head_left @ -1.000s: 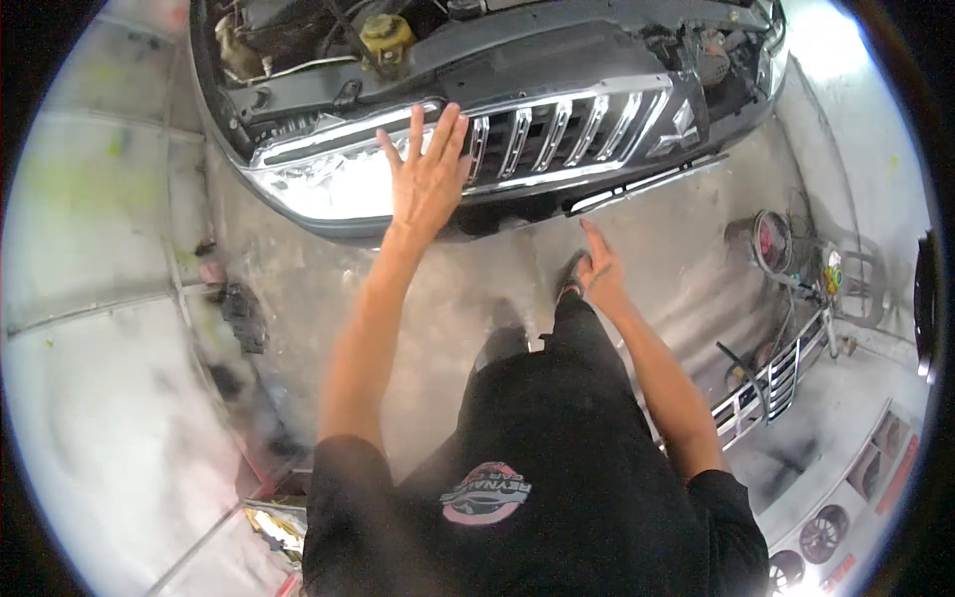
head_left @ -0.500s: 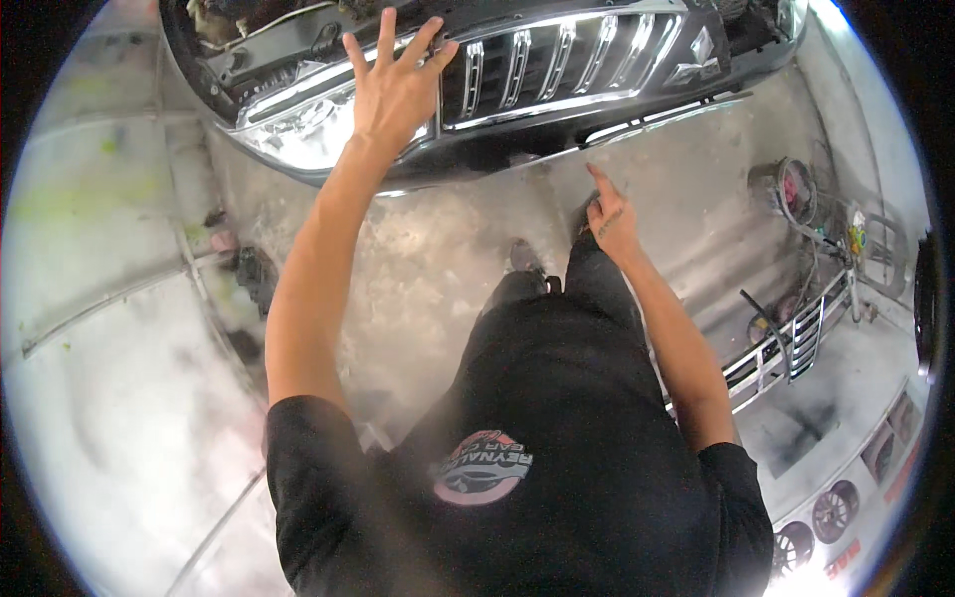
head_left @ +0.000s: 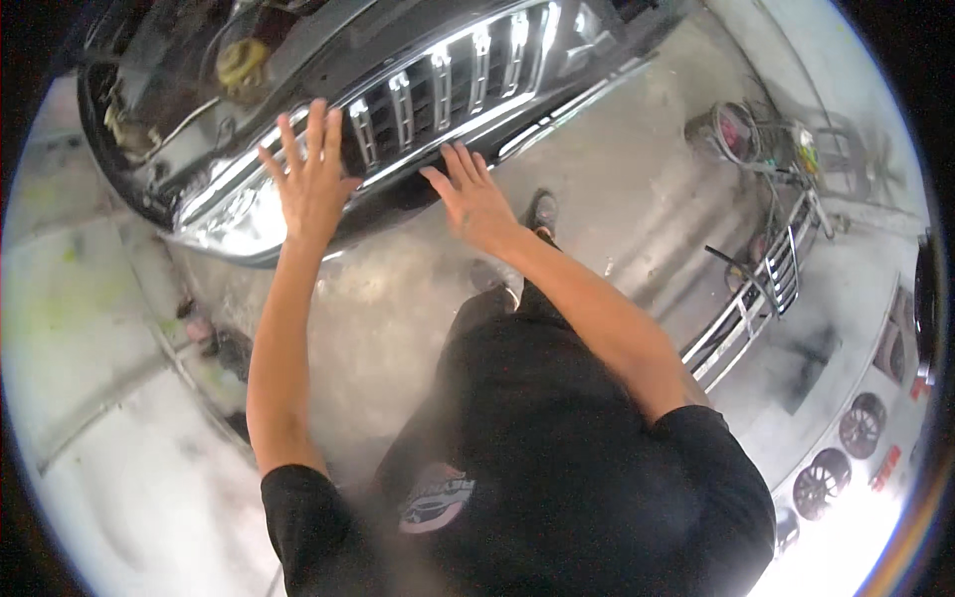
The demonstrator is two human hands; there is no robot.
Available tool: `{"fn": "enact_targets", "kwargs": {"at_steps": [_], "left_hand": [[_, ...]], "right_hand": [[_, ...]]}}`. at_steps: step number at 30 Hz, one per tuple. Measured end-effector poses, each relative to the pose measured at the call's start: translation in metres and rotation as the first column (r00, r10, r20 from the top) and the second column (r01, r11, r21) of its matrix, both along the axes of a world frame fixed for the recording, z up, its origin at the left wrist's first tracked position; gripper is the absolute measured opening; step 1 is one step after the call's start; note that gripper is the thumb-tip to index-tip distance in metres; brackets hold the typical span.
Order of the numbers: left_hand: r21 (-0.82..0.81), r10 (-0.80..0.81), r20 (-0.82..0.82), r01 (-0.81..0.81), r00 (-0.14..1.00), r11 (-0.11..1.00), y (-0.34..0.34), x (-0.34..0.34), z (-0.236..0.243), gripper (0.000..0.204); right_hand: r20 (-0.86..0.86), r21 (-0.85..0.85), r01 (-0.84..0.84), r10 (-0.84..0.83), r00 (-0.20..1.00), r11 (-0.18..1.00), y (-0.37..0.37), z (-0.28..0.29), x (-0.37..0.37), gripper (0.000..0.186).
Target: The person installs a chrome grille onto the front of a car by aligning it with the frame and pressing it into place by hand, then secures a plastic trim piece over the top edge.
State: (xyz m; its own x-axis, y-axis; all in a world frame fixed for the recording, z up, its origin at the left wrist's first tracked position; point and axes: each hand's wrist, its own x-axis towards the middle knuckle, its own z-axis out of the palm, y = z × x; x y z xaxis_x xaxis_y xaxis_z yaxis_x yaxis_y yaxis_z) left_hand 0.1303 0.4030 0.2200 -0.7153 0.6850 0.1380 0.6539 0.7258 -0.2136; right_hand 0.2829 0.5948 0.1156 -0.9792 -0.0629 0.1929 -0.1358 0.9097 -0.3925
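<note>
In front of me is the nose of a dark car with its engine bay uncovered. My left hand (head_left: 313, 189), fingers spread, lies over the joint between the bright headlight (head_left: 244, 221) and the chrome-barred grille (head_left: 423, 99). My right hand (head_left: 473, 199) is open too, its fingertips at the lower edge of the grille by the dark bumper (head_left: 398, 199). Neither hand holds anything. Whether the right fingertips press on the bumper or hover just off it, I cannot tell. A yellow cap (head_left: 242, 65) shows inside the engine bay.
To the right stand a bucket (head_left: 734, 134) with something pink inside and a metal rack (head_left: 741, 323) with a slatted piece on it. Pictures of wheels (head_left: 861, 426) line the wall at lower right. Pale stained panels (head_left: 90, 289) run along the left. My shoe (head_left: 543, 211) is on the concrete floor.
My right hand has come forward and left from beside my leg to the bumper, its fingers opening out. The car sits lower and further left in view. My left hand stays at the headlight.
</note>
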Motion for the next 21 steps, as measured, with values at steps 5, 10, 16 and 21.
{"fn": "enact_targets", "kwargs": {"at_steps": [5, 10, 16, 21], "left_hand": [[-0.044, -0.001, 0.011, 0.001, 1.000, 0.999, 0.005, -0.002, -0.001, 0.121], [-0.130, 0.035, 0.016, -0.033, 0.999, 0.991, 0.011, 0.001, 0.000, 0.131], [-0.050, -0.023, -0.006, 0.022, 1.000, 0.998, 0.004, 0.000, -0.013, 0.130], [0.003, -0.011, -0.011, 0.011, 1.000, 1.000, 0.014, 0.006, -0.009, 0.125]], "right_hand": [[0.070, -0.060, 0.050, -0.046, 0.996, 0.997, 0.009, 0.004, -0.004, 0.073], [0.079, -0.126, 0.062, -0.052, 0.996, 0.990, -0.009, -0.004, -0.003, 0.078], [0.025, -0.170, 0.076, -0.073, 0.997, 0.982, -0.010, -0.003, -0.003, 0.082], [0.004, -0.190, 0.100, -0.101, 0.995, 0.977, -0.004, 0.000, -0.002, 0.077]]}}
